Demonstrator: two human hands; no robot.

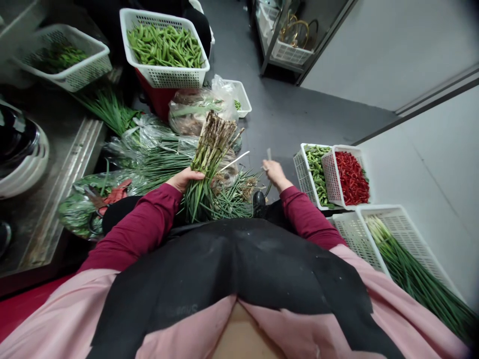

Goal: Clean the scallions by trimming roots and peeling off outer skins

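Observation:
My left hand is wrapped round a bunch of leafy green stalks, with the thumb across its front. The bunch's brown, dirty stalk ends point up and away, and its green leaves hang down. To the right, apart from the bunch, my right hand is closed, with a thin whitish strip sticking up from the fingers; its exact kind is unclear. Loose green stalks with rootlike ends lie in a heap below and between the hands. A slim white stalk juts out beside the bunch.
Long green stalks and plastic bags lie to the left and ahead. A basket of green peppers stands beyond. On the right are baskets of red chillies, green peppers and scallions. A metal ledge runs along the left.

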